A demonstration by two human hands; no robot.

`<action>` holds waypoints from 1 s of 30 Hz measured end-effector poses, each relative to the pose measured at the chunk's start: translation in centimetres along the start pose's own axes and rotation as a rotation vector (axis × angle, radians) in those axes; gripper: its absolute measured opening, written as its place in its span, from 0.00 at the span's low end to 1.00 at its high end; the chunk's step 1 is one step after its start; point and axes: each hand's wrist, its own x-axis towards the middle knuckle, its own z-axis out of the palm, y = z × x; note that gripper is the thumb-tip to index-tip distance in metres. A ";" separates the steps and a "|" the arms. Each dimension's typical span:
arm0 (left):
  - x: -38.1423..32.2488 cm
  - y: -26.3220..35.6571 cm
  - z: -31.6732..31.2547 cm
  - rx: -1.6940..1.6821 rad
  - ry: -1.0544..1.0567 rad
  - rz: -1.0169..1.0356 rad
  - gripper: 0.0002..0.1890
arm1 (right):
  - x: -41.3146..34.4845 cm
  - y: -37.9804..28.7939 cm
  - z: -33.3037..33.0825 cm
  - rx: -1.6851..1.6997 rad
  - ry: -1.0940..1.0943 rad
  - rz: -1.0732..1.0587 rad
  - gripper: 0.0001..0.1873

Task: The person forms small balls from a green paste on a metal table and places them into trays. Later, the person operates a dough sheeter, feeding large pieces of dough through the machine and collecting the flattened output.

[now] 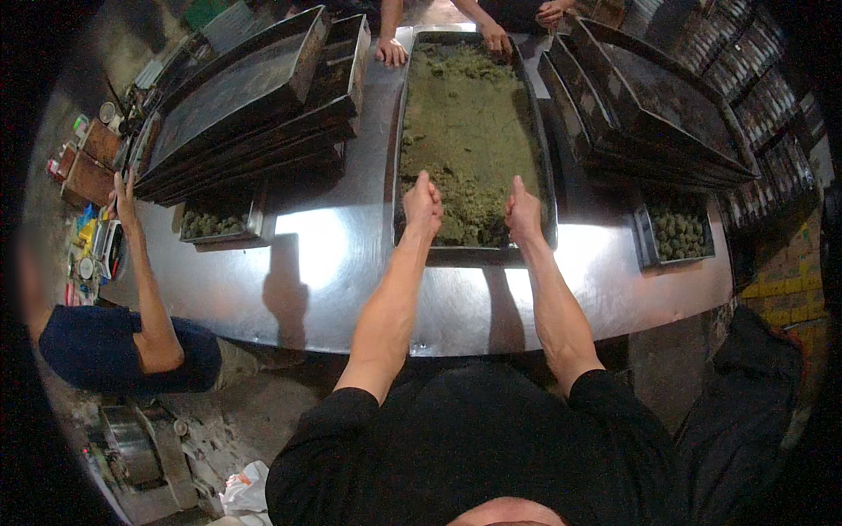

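A long dark metal tray point(551, 197) lies lengthwise before me on a shiny metal table. Crumbly green material point(470, 131) covers its bottom, smooth in the middle and loose and lumpy at both ends. Over the near left part of the tray is my left hand point(423, 207), its fingers curled into a fist and the thumb pointing away from me. My right hand point(524, 212) is a matching fist near the tray's right side. Nothing shows in either hand. Whether the knuckles touch the green material cannot be told.
Stacked dark metal trays lean at left point(237, 112) and right point(671, 98) on the table point(368, 309). Smaller boxes of green lumps stand at left point(255, 227) and right point(648, 253). Across the table, another person's hands point(496, 41) reach the tray's far end. A person point(125, 348) stands at left.
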 end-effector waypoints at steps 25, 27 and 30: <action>-0.6 -3.8 0.7 -0.066 -0.164 -0.250 0.10 | -2.3 -3.0 2.9 -0.998 -0.695 -0.766 0.29; -0.8 -3.5 0.4 0.032 -0.190 -0.262 0.11 | -2.3 -3.4 2.5 -1.022 -0.680 -0.667 0.28; -1.3 -3.2 0.7 0.134 -0.195 -0.270 0.15 | -2.2 -3.8 2.0 -1.003 -0.639 -0.493 0.27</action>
